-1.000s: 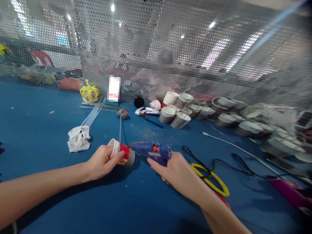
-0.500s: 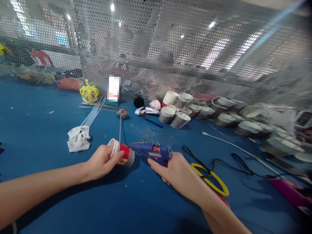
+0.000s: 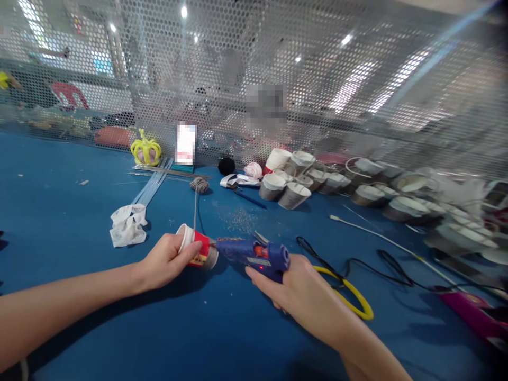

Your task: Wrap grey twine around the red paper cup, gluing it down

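Observation:
Tilted on its side, a red and white paper cup (image 3: 203,244) is held by its rim end in my left hand (image 3: 169,262), fingers wrapped round it. Grey yarn is wound about the cup's base end, and a strand runs up to a small grey yarn ball (image 3: 199,184). My right hand (image 3: 299,286) grips a blue glue gun (image 3: 257,257) by its handle, its red light lit. The gun's nozzle points left and meets or nearly touches the cup's side beside the yarn; the exact contact is too small to tell.
Several grey-wrapped cups (image 3: 294,195) crowd the back right. Yellow-handled scissors (image 3: 359,301) and a black cable (image 3: 391,269) lie by my right arm. At the left are crumpled white material (image 3: 128,226) and a yellow crown-like piece (image 3: 146,149). A perforated metal screen (image 3: 222,69) stands behind.
The glue gun and my right hand have shifted slightly right and down, the gun's back end dropping lower. My left hand and the cup have hardly moved.

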The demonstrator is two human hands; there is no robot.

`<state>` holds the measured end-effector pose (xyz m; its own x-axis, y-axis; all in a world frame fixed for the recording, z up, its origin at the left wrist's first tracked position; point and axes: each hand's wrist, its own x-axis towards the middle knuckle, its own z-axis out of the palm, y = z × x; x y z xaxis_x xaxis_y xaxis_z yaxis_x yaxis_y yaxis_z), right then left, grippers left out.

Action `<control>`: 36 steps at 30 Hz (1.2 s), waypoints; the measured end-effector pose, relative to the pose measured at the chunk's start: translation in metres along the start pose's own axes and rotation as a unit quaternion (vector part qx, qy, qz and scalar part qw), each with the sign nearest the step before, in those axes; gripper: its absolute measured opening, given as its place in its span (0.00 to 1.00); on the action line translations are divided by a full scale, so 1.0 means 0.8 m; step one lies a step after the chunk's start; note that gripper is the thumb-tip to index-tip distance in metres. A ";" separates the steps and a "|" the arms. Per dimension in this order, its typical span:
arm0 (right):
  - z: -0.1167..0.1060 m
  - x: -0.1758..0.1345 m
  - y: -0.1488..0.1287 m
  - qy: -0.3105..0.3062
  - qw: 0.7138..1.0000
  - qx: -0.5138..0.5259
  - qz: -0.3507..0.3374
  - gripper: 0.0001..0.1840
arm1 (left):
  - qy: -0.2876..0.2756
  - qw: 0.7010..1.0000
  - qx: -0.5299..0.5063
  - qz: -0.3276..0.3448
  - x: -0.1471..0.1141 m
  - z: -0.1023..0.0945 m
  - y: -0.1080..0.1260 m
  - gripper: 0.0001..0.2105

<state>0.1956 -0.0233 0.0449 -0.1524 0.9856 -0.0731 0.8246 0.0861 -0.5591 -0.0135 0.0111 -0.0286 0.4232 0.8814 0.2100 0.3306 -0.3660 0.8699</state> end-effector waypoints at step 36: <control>-0.001 -0.005 0.000 -0.023 0.998 -0.035 -0.055 0.10 | 0.000 0.996 -0.088 -0.034 0.002 0.002 -0.001 0.18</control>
<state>0.1966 -0.0275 0.0456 -0.2679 0.9620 -0.0521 0.8371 0.2057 -0.5070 -0.0115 0.0123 -0.0296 0.4049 0.9023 0.1480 0.2062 -0.2478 0.9466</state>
